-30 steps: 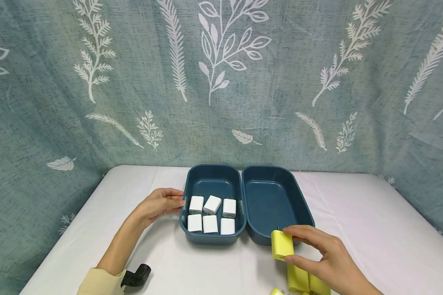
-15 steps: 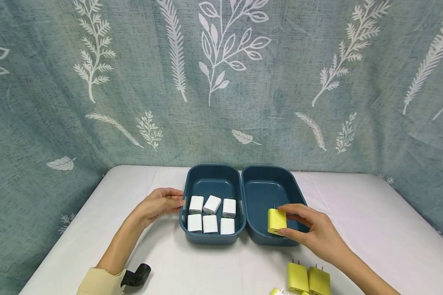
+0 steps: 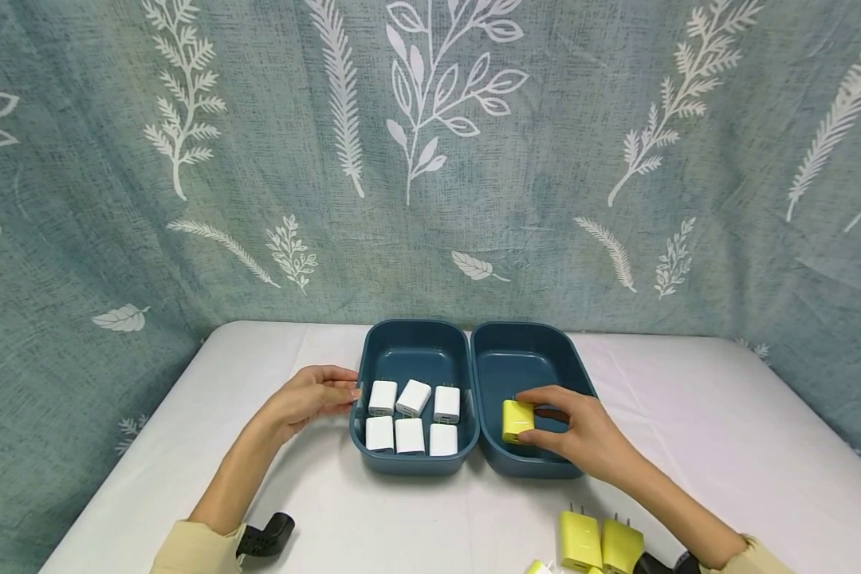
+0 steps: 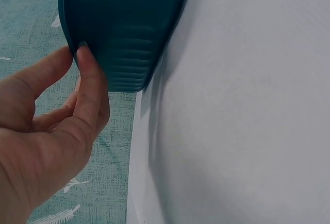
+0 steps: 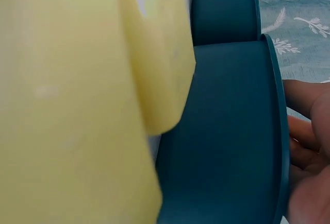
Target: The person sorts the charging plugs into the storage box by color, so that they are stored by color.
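My right hand (image 3: 581,430) pinches a yellow plug-in charger (image 3: 516,422) between thumb and fingers, low inside the right blue bin (image 3: 527,371). In the right wrist view that hand (image 5: 312,136) shows behind the bin's wall (image 5: 227,131), which hides the fingertips and the held charger. At the outer left edge of the left blue bin (image 3: 416,467), my left hand (image 3: 304,404) grips the rim. The left wrist view shows the thumb and fingers of that hand (image 4: 62,116) at the rim. Several white chargers (image 3: 379,434) stand in two rows in this bin.
The two bins stand side by side on a white-covered table (image 3: 373,526). Below the right forearm lie more yellow chargers (image 3: 579,542), large and near in the right wrist view. Black wrist camera mounts (image 3: 265,536) sit on both arms. A patterned green curtain (image 3: 430,239) hangs behind.
My right hand has carried the yellow charger from in front of the right bin, up and left, down into it. The left hand has stayed on the left bin's rim.
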Motion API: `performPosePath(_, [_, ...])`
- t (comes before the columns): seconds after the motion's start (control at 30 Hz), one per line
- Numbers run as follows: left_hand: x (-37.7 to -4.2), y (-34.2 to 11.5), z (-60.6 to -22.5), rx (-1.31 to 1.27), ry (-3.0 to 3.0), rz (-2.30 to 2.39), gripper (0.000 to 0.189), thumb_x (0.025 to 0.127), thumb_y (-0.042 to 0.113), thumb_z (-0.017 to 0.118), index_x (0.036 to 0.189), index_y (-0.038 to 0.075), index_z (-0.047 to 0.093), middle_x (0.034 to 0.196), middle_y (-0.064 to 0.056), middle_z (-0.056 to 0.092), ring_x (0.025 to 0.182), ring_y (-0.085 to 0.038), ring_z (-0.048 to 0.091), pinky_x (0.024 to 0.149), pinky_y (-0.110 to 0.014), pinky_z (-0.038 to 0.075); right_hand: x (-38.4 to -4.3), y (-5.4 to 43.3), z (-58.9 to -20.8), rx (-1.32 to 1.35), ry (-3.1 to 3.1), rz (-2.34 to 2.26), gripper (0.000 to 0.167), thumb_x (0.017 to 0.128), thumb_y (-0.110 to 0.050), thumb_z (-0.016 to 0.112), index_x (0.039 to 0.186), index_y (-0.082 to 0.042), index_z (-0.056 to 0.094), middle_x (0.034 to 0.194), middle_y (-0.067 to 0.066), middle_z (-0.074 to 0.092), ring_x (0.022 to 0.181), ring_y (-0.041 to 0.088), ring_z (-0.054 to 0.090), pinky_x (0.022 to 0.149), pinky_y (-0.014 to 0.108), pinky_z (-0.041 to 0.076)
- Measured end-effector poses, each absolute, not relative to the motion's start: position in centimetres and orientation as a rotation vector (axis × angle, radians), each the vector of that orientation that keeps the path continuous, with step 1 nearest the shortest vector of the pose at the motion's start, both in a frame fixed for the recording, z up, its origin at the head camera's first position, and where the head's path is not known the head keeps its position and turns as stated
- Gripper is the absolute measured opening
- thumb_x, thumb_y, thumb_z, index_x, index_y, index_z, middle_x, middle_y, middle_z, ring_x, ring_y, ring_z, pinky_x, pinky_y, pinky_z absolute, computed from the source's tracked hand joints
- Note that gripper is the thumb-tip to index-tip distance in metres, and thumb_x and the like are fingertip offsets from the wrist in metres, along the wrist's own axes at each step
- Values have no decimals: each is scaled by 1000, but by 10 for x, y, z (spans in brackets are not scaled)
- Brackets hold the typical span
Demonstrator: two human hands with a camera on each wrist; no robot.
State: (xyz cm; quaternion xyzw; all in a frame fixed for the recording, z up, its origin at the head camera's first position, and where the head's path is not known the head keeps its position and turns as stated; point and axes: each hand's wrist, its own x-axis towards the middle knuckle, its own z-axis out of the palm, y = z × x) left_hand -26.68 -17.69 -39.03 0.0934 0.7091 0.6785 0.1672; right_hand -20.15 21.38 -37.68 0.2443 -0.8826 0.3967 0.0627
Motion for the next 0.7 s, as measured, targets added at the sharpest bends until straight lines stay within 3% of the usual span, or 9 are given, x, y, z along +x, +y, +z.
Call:
performPosePath(0.37, [-267, -177, -390, 227, 2048, 1917, 42, 93, -1, 63, 127, -19, 48, 103, -15, 65, 88, -14, 66, 88, -34, 55, -212, 204, -380, 872, -2768, 1114, 43, 82, -14, 81, 121, 0, 66, 119, 9, 66, 108, 30, 63, 90, 38, 55])
performPosePath(0.7, [-266, -178, -390, 238, 2028, 1931, 42, 92, -1, 62, 127, -19, 47, 102, -14, 64, 88, -14, 66, 86, -30, 56, -217, 200, -378, 939, -2846, 1125, 39, 83, -10, 81, 117, 1, 66, 115, 13, 65, 104, 32, 64, 87, 38, 56])
